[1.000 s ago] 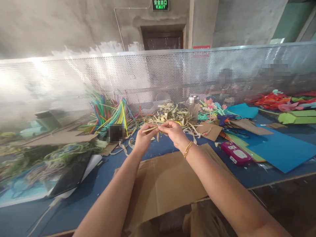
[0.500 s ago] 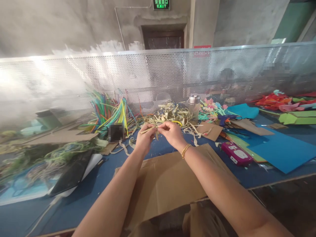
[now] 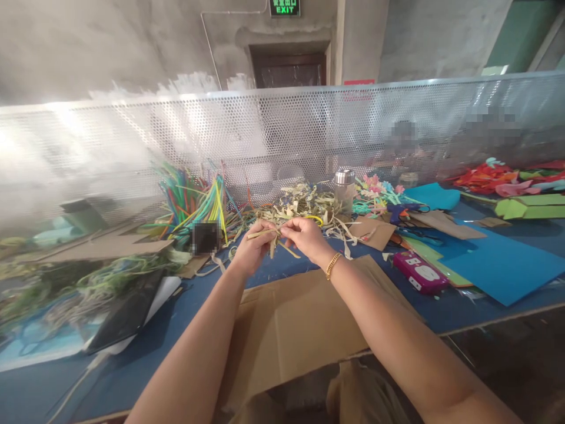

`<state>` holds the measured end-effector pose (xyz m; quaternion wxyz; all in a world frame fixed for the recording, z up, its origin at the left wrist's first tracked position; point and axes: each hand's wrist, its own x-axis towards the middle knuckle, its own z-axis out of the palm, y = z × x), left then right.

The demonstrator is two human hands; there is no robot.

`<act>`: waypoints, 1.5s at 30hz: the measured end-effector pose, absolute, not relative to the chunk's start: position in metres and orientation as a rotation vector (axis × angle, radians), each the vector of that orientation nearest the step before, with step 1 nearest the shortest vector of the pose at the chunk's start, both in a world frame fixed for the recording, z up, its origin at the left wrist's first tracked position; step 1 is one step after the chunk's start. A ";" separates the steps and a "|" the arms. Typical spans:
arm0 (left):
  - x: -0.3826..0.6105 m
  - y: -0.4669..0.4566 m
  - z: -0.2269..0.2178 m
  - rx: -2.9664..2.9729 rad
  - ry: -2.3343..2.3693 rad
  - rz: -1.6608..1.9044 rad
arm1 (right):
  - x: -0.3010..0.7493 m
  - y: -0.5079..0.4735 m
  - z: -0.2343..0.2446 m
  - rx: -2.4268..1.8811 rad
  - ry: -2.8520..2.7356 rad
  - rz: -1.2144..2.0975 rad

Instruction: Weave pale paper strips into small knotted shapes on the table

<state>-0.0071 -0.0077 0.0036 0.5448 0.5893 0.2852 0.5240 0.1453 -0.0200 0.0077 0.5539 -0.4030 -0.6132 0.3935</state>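
Two pinch grips: left hand (image 3: 252, 250) and right hand (image 3: 308, 237) hold strips (image 3: 259, 235) close together, presumably for control, pile (image 3: 304, 203) just beyond, likely for reach.

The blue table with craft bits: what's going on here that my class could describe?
A person's left hand and right hand pinch thin tan strips between them above the blue table, some ends hanging loose. Flat cardboard lies nearer the camera, and a heap of similar pale strips lies beyond.
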 end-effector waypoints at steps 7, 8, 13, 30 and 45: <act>-0.010 -0.009 0.004 1.400 0.649 1.181 | 0.152 -0.021 0.012 -0.958 -1.537 0.983; -0.009 -0.009 0.004 1.403 0.655 1.176 | 0.154 -0.022 0.013 -0.963 -1.566 0.961; -0.008 -0.008 0.002 1.397 0.680 1.124 | 0.158 -0.026 0.017 -1.032 -1.710 0.707; 0.000 -0.016 0.005 1.278 0.633 0.994 | 0.160 -0.004 0.005 -1.095 -1.337 0.629; 0.001 -0.012 0.000 1.383 0.698 1.082 | 0.171 -0.001 0.005 -1.079 -1.380 0.669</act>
